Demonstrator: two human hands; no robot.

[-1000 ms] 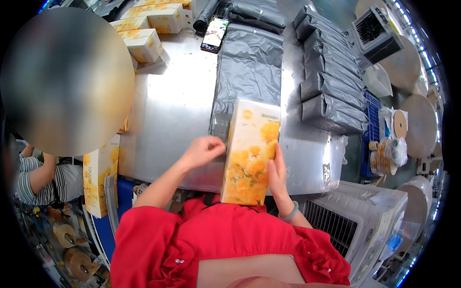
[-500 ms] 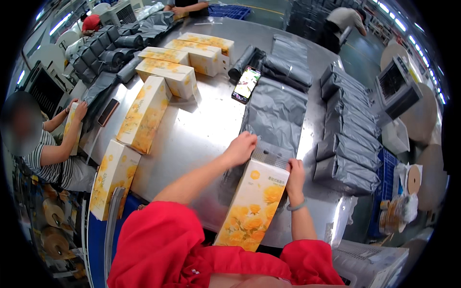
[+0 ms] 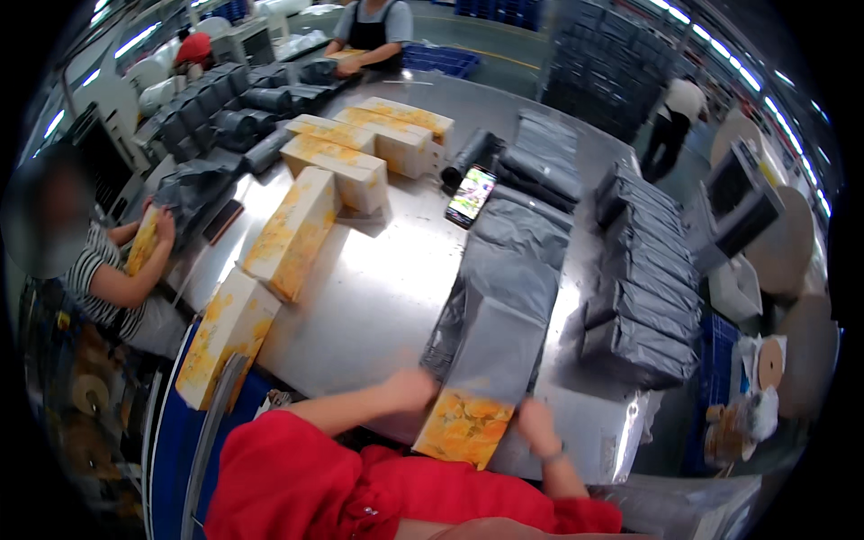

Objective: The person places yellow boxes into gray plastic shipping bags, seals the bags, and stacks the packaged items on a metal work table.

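In front of me a long white pack printed with yellow roses (image 3: 466, 430) is partly inside a grey plastic mailing bag (image 3: 490, 346); only its near end shows. At the bag's left edge my left hand (image 3: 411, 390) is closed on the film, somewhat blurred. My right hand (image 3: 537, 426) grips the opposite edge near the bag's mouth, its fingers closed too. More flat grey bags (image 3: 522, 236) lie stacked beneath and beyond. A lit phone (image 3: 471, 195) rests at the far end of that stack.
Several flower-printed packs (image 3: 292, 232) stand in a curved line on the left of the metal table (image 3: 360, 301). On the right is a row of filled grey bags (image 3: 641, 288). A co-worker in stripes (image 3: 117, 270) handles a pack at left; another person (image 3: 373, 36) works at the far edge.
The grey bag has been drawn over the pack, covering most of it. Both my hands have moved nearer to me along its sides. The view has shifted slightly.
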